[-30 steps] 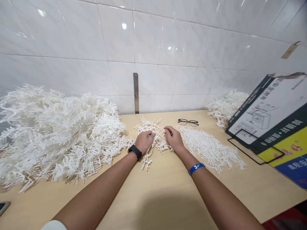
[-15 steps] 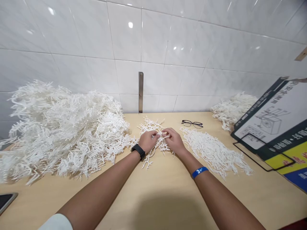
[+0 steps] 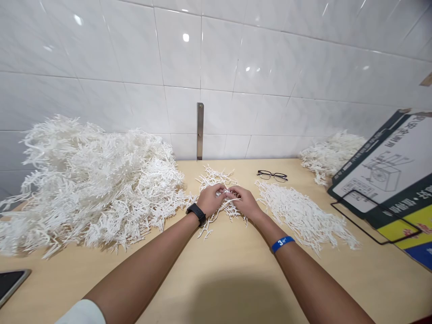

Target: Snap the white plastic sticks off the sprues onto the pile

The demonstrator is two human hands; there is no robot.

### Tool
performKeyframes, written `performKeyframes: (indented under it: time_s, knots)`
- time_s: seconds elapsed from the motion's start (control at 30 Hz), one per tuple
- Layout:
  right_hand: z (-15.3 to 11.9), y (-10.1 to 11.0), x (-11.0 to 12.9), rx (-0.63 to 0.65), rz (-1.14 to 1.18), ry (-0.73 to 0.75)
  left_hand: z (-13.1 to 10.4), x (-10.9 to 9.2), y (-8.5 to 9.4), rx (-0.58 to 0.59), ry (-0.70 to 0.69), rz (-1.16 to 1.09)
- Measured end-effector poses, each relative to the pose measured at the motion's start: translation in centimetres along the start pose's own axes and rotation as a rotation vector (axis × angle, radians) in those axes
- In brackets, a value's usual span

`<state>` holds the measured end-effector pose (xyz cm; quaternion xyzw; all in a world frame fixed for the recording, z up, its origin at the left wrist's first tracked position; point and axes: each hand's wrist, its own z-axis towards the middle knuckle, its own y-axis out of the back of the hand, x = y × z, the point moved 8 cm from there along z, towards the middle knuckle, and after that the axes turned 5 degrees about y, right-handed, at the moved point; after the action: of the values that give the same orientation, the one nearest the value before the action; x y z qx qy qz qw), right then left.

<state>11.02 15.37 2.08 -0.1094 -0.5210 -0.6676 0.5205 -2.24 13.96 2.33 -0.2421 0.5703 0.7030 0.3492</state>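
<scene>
Left hand (image 3: 209,200) and right hand (image 3: 246,204) are pinching white strands (image 3: 227,191), fingers (image 3: 218,186) closed, near the counter's (image 3: 229,254) back edge.

One left hand (image 3: 209,200) and one right hand (image 3: 248,203) make two. White twiggy strands (image 3: 207,231), too many to count, lie in four piles: one big pile (image 3: 101,189), one middle pile (image 3: 216,174), one long pile (image 3: 307,216), one back pile (image 3: 330,155). There is one black watch strap (image 3: 197,214), one blue wristband (image 3: 282,244), one phone (image 3: 11,283), one pair of glasses (image 3: 272,175), one printed box (image 3: 381,171) and one black wire frame (image 3: 362,230).
</scene>
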Motion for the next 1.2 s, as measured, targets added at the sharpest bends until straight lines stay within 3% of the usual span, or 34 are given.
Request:
performKeyframes:
  time_s: [0.37, 0.7, 0.97, 1.2]
  knots:
    - [-0.3, -1.0, -0.9, 0.109, 0.133, -0.088, -0.2, -0.2, 0.1, 0.014, 0.026, -0.042]
    - [-0.6, -1.8, -0.4, 0.227, 0.323, -0.204, -0.3, -0.6, -0.4, 0.04, -0.056, -0.067]
    - [-0.2, -0.9, -0.8, 0.086, 0.333, -0.159, -0.2, -0.9, -0.7, 0.062, -0.074, -0.045]
    - [-0.1, -0.8, -1.4, -0.002, 0.472, -0.217, -0.2, -0.7, -0.8, 0.062, -0.07, 0.005]
